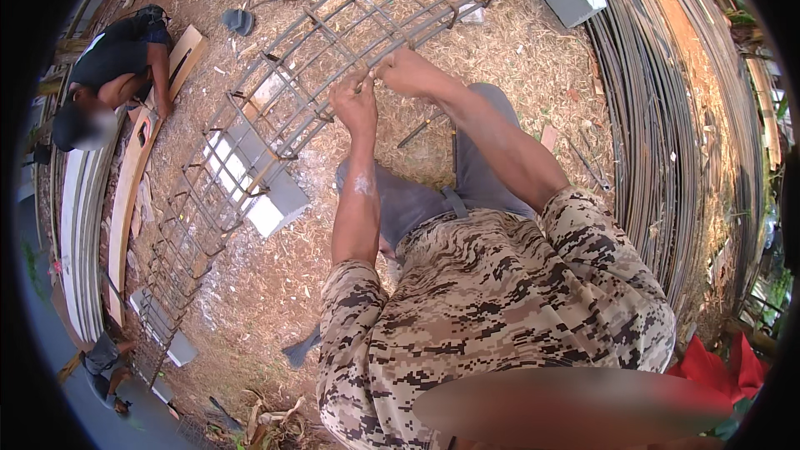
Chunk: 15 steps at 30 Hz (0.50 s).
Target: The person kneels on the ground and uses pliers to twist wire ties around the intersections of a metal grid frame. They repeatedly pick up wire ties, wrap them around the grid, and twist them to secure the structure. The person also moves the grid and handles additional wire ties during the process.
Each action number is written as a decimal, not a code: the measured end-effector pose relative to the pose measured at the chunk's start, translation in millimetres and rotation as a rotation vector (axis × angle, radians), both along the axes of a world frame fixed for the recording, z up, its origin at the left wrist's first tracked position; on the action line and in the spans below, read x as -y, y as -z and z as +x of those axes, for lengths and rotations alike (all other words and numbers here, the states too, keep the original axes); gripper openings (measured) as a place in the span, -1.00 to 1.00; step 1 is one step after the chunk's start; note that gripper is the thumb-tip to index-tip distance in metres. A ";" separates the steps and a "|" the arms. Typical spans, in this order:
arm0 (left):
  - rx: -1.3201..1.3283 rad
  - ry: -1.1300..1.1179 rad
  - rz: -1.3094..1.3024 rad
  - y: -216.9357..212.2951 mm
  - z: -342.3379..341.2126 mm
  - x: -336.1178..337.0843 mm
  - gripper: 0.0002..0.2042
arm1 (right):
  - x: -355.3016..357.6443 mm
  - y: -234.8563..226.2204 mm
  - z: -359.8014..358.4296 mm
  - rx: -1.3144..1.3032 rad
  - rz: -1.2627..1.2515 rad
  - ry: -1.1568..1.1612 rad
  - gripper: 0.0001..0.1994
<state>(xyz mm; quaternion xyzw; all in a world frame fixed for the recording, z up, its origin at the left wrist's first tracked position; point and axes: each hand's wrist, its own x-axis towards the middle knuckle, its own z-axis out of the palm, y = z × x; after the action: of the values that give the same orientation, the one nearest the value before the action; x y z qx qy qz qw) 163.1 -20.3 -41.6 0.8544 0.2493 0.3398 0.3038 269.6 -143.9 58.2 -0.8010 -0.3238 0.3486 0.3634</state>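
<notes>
Rebar cage (272, 57) runs diagonally ahead of the person, propped over a grey-and-white block (287, 202). Left hand (353, 100) and right hand (407, 73) meet at its near side, fingers curled; whether they grip anything cannot be told. Long steel bars (646, 133) lie stacked to the right.

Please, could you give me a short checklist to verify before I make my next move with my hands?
1. Both hands at the metal cage: ok, left hand and right hand are close together at its near side.
2. Firm hold: cannot tell, the hands hide what is between them.
3. Hand protection: not ok, both hands are bare.
4. Block under the cage: ok, one is there; firm contact is unclear.
5. Other person away from your hands: ok, bent over a wooden plank at left.
</notes>
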 end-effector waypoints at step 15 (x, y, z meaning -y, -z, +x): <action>-0.186 -0.311 -0.429 15.1 12.6 65.1 -0.72 | -30.4 -57.4 -97.7 0.136 0.077 0.084 -0.57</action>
<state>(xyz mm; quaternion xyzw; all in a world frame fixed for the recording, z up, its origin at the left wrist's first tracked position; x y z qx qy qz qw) 175.6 -85.4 -56.6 0.7497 0.4704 0.2419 0.3977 171.9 -113.5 115.6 -0.8211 -0.3272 0.2652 0.3852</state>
